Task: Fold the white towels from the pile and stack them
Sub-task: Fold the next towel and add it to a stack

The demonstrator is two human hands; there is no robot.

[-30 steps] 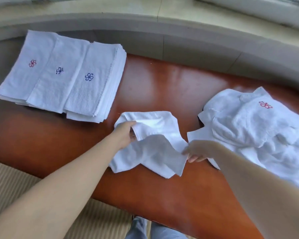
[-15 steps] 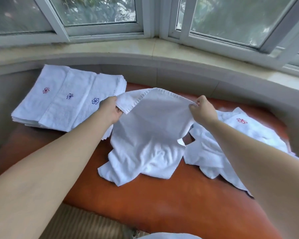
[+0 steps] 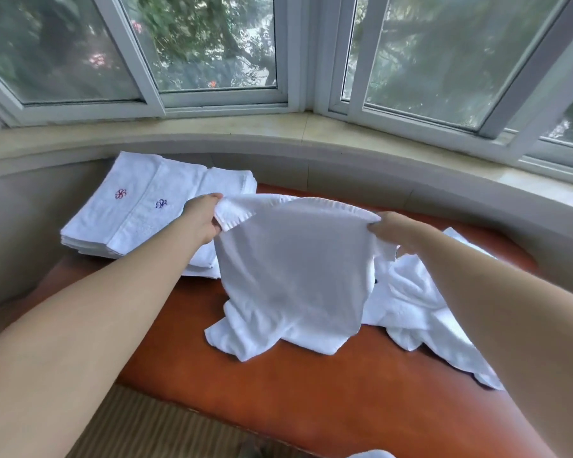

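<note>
A white towel [image 3: 291,279] hangs stretched between my two hands above the brown table [image 3: 311,391]. My left hand [image 3: 203,219] pinches its upper left corner and my right hand [image 3: 392,230] pinches the upper right corner. The towel's lower edge lies crumpled on the table. A stack of folded white towels [image 3: 139,213] with small red and blue embroidered flowers sits at the back left. The pile of unfolded white towels [image 3: 420,309] lies at the right, partly hidden behind the held towel and my right arm.
A curved stone window ledge [image 3: 278,140] runs behind the table, with white-framed windows above. Striped flooring [image 3: 139,428] shows below the table's front edge.
Both hands lifted the towel off the table and spread it wider by its top corners. The view has tilted up toward the windows.
</note>
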